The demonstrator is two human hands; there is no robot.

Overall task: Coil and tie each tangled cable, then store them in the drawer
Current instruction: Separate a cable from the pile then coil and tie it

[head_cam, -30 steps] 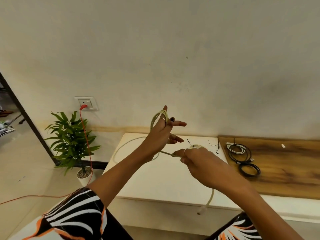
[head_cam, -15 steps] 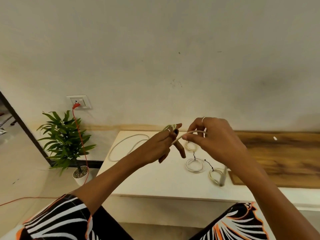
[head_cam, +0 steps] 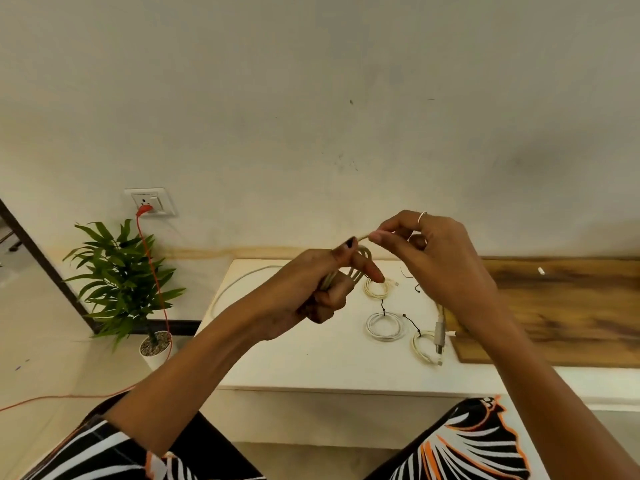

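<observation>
Both hands are raised above the white rectangular worktop [head_cam: 311,362], close together. Left hand [head_cam: 325,289] has its fingers curled round several loops of a cream-coloured cable [head_cam: 363,256]; right hand [head_cam: 440,268], just at its 2 o'clock, pinches the same cable's free strand between thumb and fingertips, the strand running taut between the two. More of this cable lies in a wide arc [head_cam: 239,282] on the worktop at the left hand's 9 o'clock, reaching the left edge.

Below the hands, near mid-worktop, sit three small coiled cables bound with thin black ties: a cream coil [head_cam: 375,289], a white coil [head_cam: 384,325] at its 6 o'clock, and a pale coil with a grey plug [head_cam: 427,344] close to the wooden board [head_cam: 561,313], which covers the worktop's right part. Bare surface runs from the coils to the near edge at 6 o'clock.

Behind stands a plain off-white wall [head_cam: 311,98]. At 9 o'clock a green potted plant [head_cam: 121,282] stands on the floor, with an orange cord [head_cam: 156,282] dropping from a white wall socket [head_cam: 150,202].
</observation>
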